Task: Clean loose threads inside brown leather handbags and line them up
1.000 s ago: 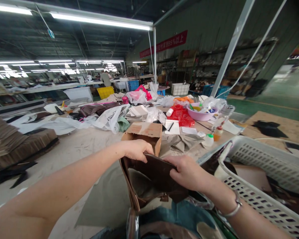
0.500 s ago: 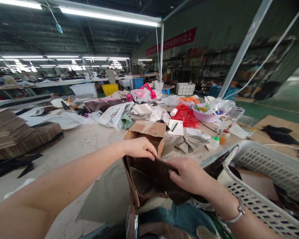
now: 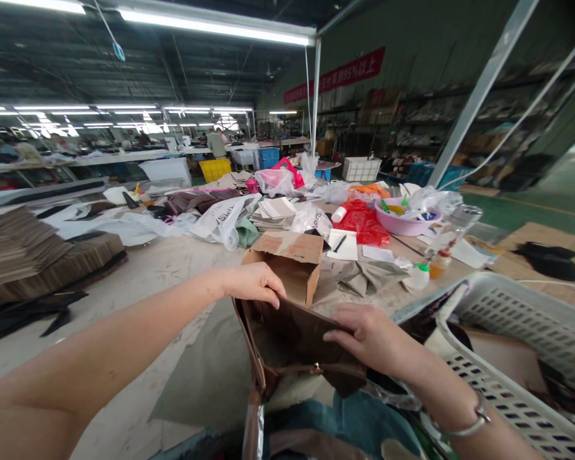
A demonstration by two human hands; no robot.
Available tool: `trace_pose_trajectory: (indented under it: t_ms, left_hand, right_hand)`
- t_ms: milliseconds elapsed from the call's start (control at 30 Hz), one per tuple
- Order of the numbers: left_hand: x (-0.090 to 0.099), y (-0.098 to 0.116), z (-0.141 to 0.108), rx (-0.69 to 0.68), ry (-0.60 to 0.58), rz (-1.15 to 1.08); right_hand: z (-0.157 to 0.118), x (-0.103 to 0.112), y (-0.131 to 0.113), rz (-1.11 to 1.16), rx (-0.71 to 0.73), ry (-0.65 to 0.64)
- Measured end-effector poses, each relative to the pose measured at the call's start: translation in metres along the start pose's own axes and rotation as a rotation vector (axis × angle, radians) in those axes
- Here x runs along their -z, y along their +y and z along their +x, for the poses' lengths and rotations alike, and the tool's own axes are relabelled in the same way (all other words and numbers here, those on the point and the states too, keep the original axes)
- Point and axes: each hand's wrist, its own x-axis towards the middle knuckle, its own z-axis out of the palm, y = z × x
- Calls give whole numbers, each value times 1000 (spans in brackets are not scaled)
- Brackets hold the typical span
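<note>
A dark brown bag point(image 3: 297, 342) stands with its mouth spread toward me at the table's near edge. A small metal stud shows on its near rim. My left hand point(image 3: 256, 282) pinches the far rim near its left part. Farther right on that same rim, my right hand point(image 3: 364, 335) is closed with the thumb inside and the fingers behind. Just beyond the bag sits an open cardboard box point(image 3: 287, 246), partly hidden by my left hand. Grey sheet material point(image 3: 196, 377) lies under the bag's left side.
To the right stands a white perforated basket point(image 3: 498, 383) with brown pieces inside. Stacked brown panels point(image 3: 23, 249) lie at the left. Across the back are a red plastic bag point(image 3: 364, 222), a pink basin point(image 3: 405, 223), a green-capped bottle point(image 3: 418, 276) and a notepad point(image 3: 344, 246).
My left hand has shifted slightly left along the bag's rim. The bag's mouth is pulled a bit wider, and the whole view has moved slightly.
</note>
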Motion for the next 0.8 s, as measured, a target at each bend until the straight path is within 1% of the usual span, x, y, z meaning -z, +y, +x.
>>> trace_pose_trajectory:
  t_ms: [300,400,533,667,800]
  left_hand:
    - [1,-5,-4,27,59,-13]
    - [0,-8,-5,32,80,-19]
    - [-3,-16,-4,13,74,-54]
    - [-2,-25,-6,72,81,-62]
    - [1,-30,-7,133,81,-73]
  right_hand:
    - [2,-4,12,137,-36,9]
    - [2,-5,12,152,-26,15]
    - [3,-1,12,200,15,-25]
    - [2,7,14,306,16,-37]
    - [-4,8,12,385,-32,-23]
